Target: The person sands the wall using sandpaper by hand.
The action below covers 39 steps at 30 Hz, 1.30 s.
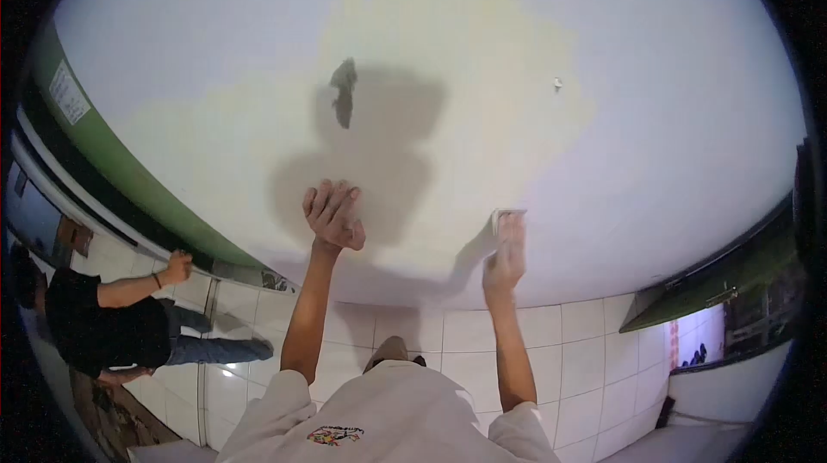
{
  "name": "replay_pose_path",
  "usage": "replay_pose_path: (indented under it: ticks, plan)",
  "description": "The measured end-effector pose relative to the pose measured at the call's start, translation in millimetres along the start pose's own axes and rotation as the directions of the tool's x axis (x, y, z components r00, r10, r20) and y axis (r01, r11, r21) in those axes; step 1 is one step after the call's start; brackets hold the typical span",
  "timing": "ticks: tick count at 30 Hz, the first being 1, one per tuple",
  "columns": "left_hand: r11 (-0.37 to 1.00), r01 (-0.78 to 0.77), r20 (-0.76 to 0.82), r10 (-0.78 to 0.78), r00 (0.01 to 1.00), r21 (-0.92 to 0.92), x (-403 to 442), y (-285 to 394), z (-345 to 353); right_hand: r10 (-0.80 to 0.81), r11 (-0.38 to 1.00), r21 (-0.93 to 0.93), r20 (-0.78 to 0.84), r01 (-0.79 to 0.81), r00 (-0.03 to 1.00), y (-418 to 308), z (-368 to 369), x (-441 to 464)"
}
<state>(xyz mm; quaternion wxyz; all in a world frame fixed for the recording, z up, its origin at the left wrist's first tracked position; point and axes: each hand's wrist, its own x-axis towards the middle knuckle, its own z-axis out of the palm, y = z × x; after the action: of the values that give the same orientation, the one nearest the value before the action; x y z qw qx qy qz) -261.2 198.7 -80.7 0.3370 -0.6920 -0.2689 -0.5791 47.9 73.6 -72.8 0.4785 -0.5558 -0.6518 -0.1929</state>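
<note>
In front of me is a pale wall (457, 118) with a large yellowish patch and a dark, jagged bare spot (345, 93). My left hand (334, 215) is raised at the wall below that spot, with loosely bent fingers and nothing visible in it. Whether its fingertips touch the surface I cannot tell. Further right, my right hand (506, 252) presses a small whitish folded sheet, which looks like sandpaper (497, 220), flat against the wall under its fingers. That hand is slightly blurred.
A small white peg or plug (557, 84) sticks out of the wall at upper right. To the left, another person (112, 316) in a black shirt stands by a green edge (164, 196). A dark green door (689, 295) stands at right above the tiled floor (581, 351).
</note>
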Motion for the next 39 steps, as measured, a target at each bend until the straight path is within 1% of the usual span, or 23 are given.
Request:
replay_pose_path:
  ticks: [2, 3, 4, 5, 6, 7, 9, 11, 13, 14, 16, 17, 19, 21, 23, 24, 28, 30, 32, 33, 34, 37, 39]
  plan:
    - [0.999, -0.011, 0.023, 0.010, 1.000, 0.031, 1, -1, 7, 0.079, 0.995, 0.036, 0.244, -0.091, 0.966, 16, 9, -50]
    - [1.000, -0.013, 0.016, 0.013, 1.000, 0.017, 1, 1, 9, 0.115, 0.990, 0.029, 0.374, -0.136, 0.920, 23, 11, -80]
    - [1.000, 0.012, -0.024, -0.013, 1.000, -0.018, -2, 4, 13, 0.121, 0.991, 0.015, 0.366, -0.136, 0.923, 29, 8, -108]
    - [0.998, 0.037, -0.071, -0.041, 0.997, -0.053, -2, 5, 18, 0.218, 0.959, 0.039, 0.535, -0.282, 0.816, 33, 6, -131]
    - [0.997, 0.040, -0.087, -0.045, 0.995, -0.062, -6, 2, 19, 0.287, 0.905, 0.035, 0.686, -0.424, 0.668, 35, 6, -143]
    - [0.998, 0.035, -0.062, -0.038, 0.997, -0.043, -12, -1, 17, 0.329, 0.892, 0.066, 0.583, -0.446, 0.743, 27, -3, -130]
    - [0.999, 0.041, -0.014, -0.041, 0.999, -0.008, -16, 11, 12, 0.287, 0.926, 0.150, 0.315, -0.346, 0.905, 1, -45, -45]
    - [0.999, 0.042, -0.003, -0.042, 0.999, -0.027, -24, 14, 15, 0.167, 0.981, 0.083, 0.077, -0.173, 0.983, -10, -75, 23]
    - [0.999, 0.034, -0.016, -0.034, 0.999, -0.025, -24, 14, 23, 0.071, 0.994, 0.093, -0.136, -0.059, 0.988, -20, -95, 75]
    - [0.999, 0.038, -0.019, -0.038, 0.999, -0.029, -25, 16, 21, 0.066, 0.994, 0.097, -0.145, -0.052, 0.987, -27, -102, 96]
    - [0.999, 0.037, -0.027, -0.037, 0.999, -0.023, -22, 18, 21, -0.114, 0.993, -0.007, -0.275, 0.117, 0.955, -35, -103, 130]
    - [0.999, 0.036, -0.021, -0.036, 0.999, -0.020, -20, 19, 21, -0.114, 0.993, -0.001, -0.278, 0.118, 0.954, -34, -96, 144]
    - [0.999, 0.032, -0.010, -0.032, 0.999, -0.016, -22, 17, 21, -0.180, 0.979, -0.123, -0.172, 0.160, 0.968, -34, -80, 165]
    - [1.000, -0.002, 0.012, 0.002, 1.000, -0.003, -26, 15, 24, -0.166, 0.981, -0.132, -0.187, 0.143, 0.968, -28, -57, 167]
    - [1.000, 0.020, -0.003, -0.020, 1.000, -0.009, -30, 17, 28, -0.168, 0.983, -0.113, -0.238, 0.144, 0.957, -17, -40, 163]
    - [0.999, 0.045, -0.017, -0.046, 0.999, -0.016, -30, 19, 30, -0.166, 0.983, -0.112, -0.235, 0.143, 0.958, -15, -39, 164]
    - [0.999, 0.032, -0.025, -0.032, 0.999, -0.015, -21, 17, 24, -0.141, 0.989, -0.083, -0.254, 0.124, 0.957, -16, -39, 163]
    - [0.999, 0.040, 0.008, -0.040, 0.999, 0.014, -24, 13, 24, -0.151, 0.988, -0.080, -0.257, 0.135, 0.955, -11, -31, 153]
    - [0.999, 0.032, -0.013, -0.032, 0.999, 0.002, -18, 6, 7, -0.101, 0.993, -0.073, -0.203, 0.088, 0.974, -25, -25, 127]
    - [1.000, 0.024, -0.033, -0.025, 0.999, -0.014, -17, 6, 6, -0.103, 0.993, -0.068, -0.155, 0.093, 0.983, -19, -21, 110]
    - [1.000, 0.026, -0.030, -0.026, 0.999, -0.012, -20, 7, 5, -0.101, 0.994, -0.065, -0.153, 0.092, 0.983, -16, -18, 89]
    - [1.000, 0.005, -0.006, -0.005, 1.000, -0.002, -26, 10, 12, 0.001, 0.999, -0.032, 0.070, 0.001, 0.998, 0, -7, 25]
    - [1.000, 0.022, 0.000, -0.022, 1.000, 0.006, -26, 13, 17, 0.074, 0.997, -0.022, 0.241, -0.071, 0.968, 9, -3, -25]
